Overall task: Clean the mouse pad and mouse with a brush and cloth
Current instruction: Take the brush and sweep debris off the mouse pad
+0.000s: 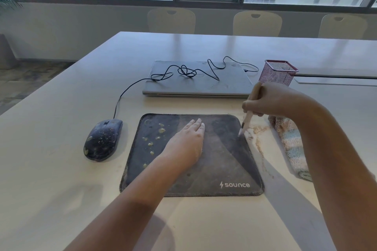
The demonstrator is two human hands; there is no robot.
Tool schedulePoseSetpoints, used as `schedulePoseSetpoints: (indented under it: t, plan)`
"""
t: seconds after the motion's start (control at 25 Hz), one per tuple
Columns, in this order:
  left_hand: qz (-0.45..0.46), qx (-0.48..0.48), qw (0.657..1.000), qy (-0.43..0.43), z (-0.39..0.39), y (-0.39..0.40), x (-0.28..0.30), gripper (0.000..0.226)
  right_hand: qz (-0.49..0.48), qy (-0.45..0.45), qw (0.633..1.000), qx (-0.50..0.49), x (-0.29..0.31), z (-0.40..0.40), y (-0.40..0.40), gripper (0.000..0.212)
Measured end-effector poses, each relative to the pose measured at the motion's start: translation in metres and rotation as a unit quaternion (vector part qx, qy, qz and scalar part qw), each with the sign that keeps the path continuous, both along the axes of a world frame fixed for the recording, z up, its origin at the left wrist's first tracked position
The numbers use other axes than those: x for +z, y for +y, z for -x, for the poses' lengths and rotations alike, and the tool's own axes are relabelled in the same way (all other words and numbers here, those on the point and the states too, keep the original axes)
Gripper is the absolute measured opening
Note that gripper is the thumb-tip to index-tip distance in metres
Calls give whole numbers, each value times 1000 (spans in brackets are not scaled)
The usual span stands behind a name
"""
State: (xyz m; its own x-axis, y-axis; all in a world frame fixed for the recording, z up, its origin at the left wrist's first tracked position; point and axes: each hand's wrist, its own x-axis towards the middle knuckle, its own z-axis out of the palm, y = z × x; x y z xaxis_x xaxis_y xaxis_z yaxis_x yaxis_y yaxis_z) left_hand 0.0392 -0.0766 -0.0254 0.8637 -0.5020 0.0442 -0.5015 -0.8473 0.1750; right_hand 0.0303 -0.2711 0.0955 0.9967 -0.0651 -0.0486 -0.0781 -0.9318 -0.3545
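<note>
On the table (61, 189) the dark mouse pad (214, 159) lies central, the left hand (187, 140) pressing flat on it with straight fingers, the right hand (271, 100) gripping a brush (247, 118) at its right edge, the cloth (291, 146) farther right, the soiled mouse (103, 139) left.

Mouse pad (214, 169) lies on the table (61, 199), near its front edge. Mouse (103, 140) just left of the pad, apart from it. Cloth (290, 146) right of the pad. Laptop (199, 78) behind the pad; mouse cable (184, 71) trails across its lid. Mesh cup (278, 72) just beside the laptop's right edge. Chairs (257, 23) stand beyond the table's far edge.
</note>
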Motion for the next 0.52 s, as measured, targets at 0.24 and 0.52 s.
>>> schedulePoseSetpoints:
  t: [0.24,0.52]
  plan:
    - [4,-4,1000,-4,1,0,0,54,-68,-96,993,29,-4,0,13,12]
    - [6,-2,1000,-4,1,0,1,53,-34,-15,998,-41,6,5,3,17]
